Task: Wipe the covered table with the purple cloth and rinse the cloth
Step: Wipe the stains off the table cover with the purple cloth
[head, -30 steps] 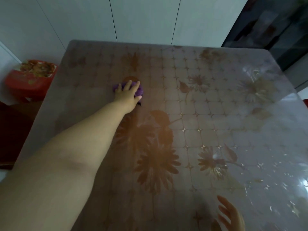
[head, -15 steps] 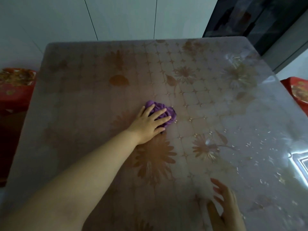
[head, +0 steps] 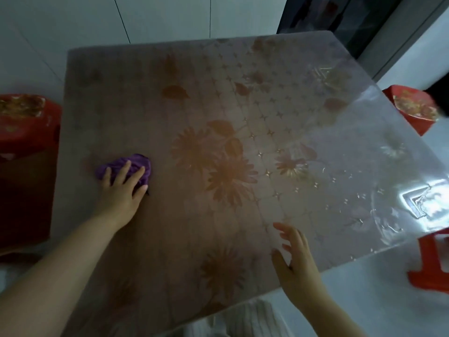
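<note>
The table (head: 243,98) is square and covered by a glossy clear sheet with orange flowers and a tile pattern. A crumpled purple cloth (head: 132,164) lies near the table's left edge. My left hand (head: 120,193) presses flat on the cloth with fingers spread over it. My right hand (head: 295,263) rests near the front edge of the table, fingers apart, holding nothing.
A red stool (head: 21,113) with a printed seat stands left of the table. Another red stool (head: 413,108) stands at the right, and a red stool leg (head: 430,261) shows at the lower right. White wall panels run behind; a dark glass door is at the back right.
My left hand has dragged the purple cloth from the table's middle to near its left edge. My right hand has moved further onto the table.
</note>
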Available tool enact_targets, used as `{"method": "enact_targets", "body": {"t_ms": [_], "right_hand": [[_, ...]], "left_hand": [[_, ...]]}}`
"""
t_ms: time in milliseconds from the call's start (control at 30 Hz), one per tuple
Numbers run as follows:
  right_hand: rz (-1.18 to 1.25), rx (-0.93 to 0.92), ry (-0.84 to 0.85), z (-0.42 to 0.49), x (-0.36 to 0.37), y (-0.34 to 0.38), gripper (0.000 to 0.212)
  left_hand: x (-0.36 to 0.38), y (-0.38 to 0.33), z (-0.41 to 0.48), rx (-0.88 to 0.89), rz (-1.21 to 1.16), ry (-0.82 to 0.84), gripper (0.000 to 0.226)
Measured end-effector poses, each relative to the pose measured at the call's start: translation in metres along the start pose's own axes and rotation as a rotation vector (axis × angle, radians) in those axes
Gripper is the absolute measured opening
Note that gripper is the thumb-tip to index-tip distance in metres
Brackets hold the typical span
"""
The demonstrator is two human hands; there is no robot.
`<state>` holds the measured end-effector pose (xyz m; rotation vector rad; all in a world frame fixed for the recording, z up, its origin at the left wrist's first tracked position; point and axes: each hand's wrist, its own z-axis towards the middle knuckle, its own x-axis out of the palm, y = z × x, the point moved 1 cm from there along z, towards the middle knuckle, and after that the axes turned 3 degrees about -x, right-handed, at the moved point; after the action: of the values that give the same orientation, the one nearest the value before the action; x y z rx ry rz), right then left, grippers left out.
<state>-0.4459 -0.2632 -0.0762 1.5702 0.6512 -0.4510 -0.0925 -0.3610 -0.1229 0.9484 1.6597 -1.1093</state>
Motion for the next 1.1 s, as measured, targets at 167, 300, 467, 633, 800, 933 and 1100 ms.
{"method": "enact_targets", "body": {"t_ms": [167,300,467,633,800,933,1100], "right_hand": [[-0.037,0.045,0.076,-0.026,0.015,0.012,0.049],[-0.145,0.037,0.206,-0.03,0.034,0.025,0.061],[-0.235,-0.033,0.302,-0.008,0.057,0.05,0.07],[-0.363,-0.002,0.338,0.046,0.083,0.068,0.086],[-0.489,-0.143,0.338,0.059,0.122,0.077,0.071],[-0.524,-0.46,0.419,0.027,0.13,0.068,0.053],[-0.624,-0.518,0.38,0.016,0.093,0.014,0.052]], "left_hand": [[0.007,-0.067,-0.072,0.05,-0.015,0.213,0.055],[0.019,-0.114,-0.113,0.235,-0.153,0.338,0.059],[0.001,-0.098,-0.136,0.313,-0.365,0.353,0.061],[-0.024,-0.028,-0.148,0.133,-0.348,0.266,0.063],[-0.03,-0.002,-0.154,0.021,-0.404,0.234,0.067],[-0.021,-0.027,-0.147,0.08,-0.351,0.223,0.07],[-0.002,-0.083,-0.131,0.236,-0.255,0.25,0.072]]}}
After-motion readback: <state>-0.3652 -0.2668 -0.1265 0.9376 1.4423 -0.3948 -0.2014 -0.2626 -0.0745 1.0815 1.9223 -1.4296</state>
